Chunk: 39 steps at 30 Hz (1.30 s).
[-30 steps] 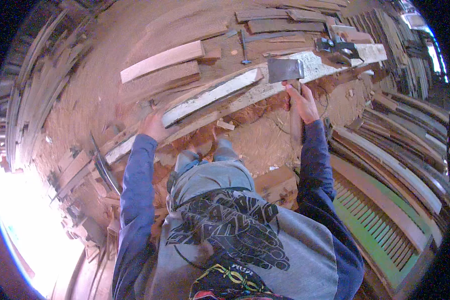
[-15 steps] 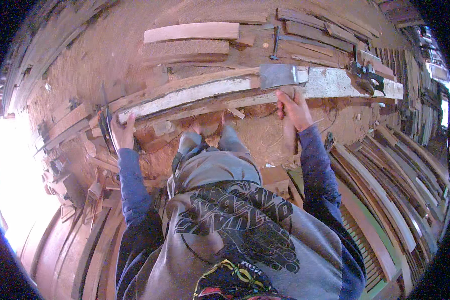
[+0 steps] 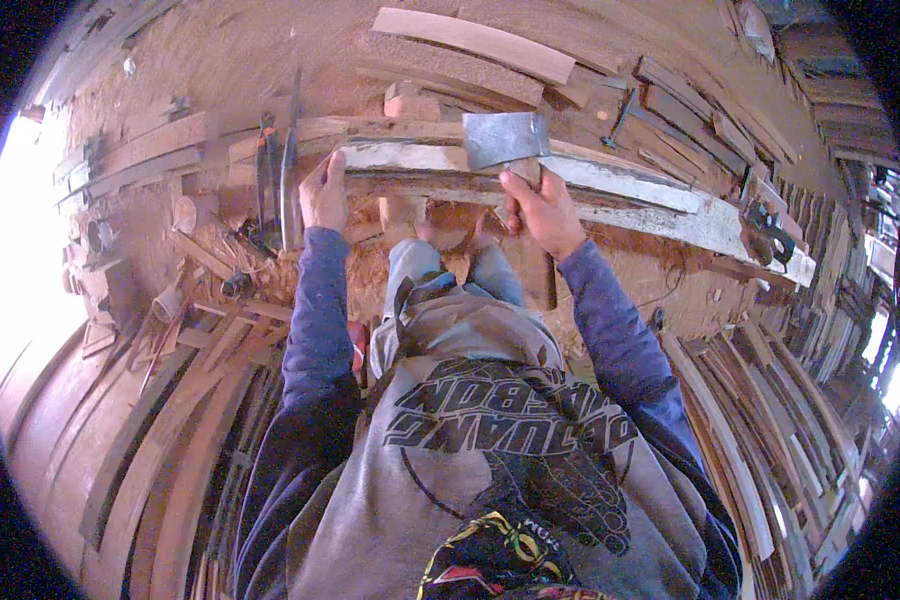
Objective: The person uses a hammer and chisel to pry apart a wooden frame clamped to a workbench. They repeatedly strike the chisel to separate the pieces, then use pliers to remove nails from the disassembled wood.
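Sawdust and reddish shavings cover the ground of this wood yard, with planks (image 3: 475,45) stacked on the far side and long boards (image 3: 760,420) fanned out at the right. Across the middle lies a long whitish plank (image 3: 630,190), raised on wooden blocks in front of the person's knees. The right hand (image 3: 540,210) is wrapped tight around the wooden handle of a hatchet (image 3: 505,138), its broad grey blade standing flat-faced right at the plank's upper edge. The left hand (image 3: 322,192) is clamped over the plank's left end, fingers curled onto the top, steadying it. Just left of that hand a few dark hand tools (image 3: 275,180) lie on the ground, and a hammer (image 3: 618,118) rests beyond the plank to the right. Compared with half a second back, the left hand has come in from far out at the side to the plank's end, much closer to the hatchet; the right hand keeps its grip, and the blade sits near the same spot on the plank.
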Each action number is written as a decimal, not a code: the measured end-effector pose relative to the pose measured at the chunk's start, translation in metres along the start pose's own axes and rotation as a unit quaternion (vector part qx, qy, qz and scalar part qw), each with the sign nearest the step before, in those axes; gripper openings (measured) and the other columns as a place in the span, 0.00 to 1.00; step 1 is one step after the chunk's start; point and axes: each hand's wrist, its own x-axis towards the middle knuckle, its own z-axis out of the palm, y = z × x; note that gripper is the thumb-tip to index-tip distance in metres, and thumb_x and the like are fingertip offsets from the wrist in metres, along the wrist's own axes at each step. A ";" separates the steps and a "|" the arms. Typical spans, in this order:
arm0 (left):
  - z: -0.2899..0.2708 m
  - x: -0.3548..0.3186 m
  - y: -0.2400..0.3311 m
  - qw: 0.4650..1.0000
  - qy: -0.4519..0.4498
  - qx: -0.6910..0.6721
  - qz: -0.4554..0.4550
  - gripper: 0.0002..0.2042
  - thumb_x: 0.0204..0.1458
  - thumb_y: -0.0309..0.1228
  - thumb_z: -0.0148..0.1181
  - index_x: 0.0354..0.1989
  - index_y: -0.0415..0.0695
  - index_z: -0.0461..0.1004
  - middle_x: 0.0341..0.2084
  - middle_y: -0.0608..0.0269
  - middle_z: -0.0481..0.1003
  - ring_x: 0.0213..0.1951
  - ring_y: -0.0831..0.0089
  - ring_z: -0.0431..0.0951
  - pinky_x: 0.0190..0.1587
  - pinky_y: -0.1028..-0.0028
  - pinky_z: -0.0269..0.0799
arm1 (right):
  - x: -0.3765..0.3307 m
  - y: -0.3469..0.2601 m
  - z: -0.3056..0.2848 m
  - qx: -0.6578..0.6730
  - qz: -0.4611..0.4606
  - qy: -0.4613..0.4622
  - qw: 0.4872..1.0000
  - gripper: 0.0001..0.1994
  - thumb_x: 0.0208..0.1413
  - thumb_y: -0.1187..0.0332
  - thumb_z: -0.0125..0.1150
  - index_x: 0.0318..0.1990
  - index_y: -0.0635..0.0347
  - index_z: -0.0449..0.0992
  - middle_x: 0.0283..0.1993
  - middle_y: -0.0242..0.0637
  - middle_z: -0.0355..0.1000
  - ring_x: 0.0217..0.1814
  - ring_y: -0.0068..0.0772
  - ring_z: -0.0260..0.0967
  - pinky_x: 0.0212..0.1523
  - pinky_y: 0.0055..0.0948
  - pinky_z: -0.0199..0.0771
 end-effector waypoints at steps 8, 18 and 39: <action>-0.002 0.005 -0.026 0.993 -0.043 -0.097 -0.047 0.26 0.61 0.52 0.50 0.48 0.39 0.79 0.27 0.66 0.75 0.27 0.79 0.68 0.32 0.75 0.67 | 0.045 0.011 0.110 -0.156 -0.078 -0.003 0.985 0.17 0.59 0.56 0.58 0.30 0.63 0.72 0.20 0.34 0.70 0.18 0.28 0.69 0.22 0.33 0.69; 0.011 -0.001 0.003 0.970 -0.127 -0.203 -0.036 0.31 0.60 0.44 0.56 0.65 0.34 0.60 0.54 0.55 0.71 0.52 0.72 0.71 0.52 0.76 0.67 | 0.023 -0.002 0.117 -0.135 -0.098 -0.019 0.986 0.20 0.58 0.52 0.58 0.31 0.64 0.75 0.21 0.44 0.74 0.20 0.40 0.73 0.28 0.41 0.74; 0.140 -0.112 0.121 0.844 -0.078 0.323 0.422 0.46 0.40 0.47 0.70 0.67 0.42 0.55 0.62 0.46 0.61 0.67 0.48 0.54 0.70 0.52 0.44 | -0.119 0.132 -0.337 -0.232 -0.027 0.471 0.851 0.11 0.59 0.63 0.60 0.42 0.59 0.70 0.22 0.30 0.68 0.17 0.22 0.64 0.17 0.27 0.65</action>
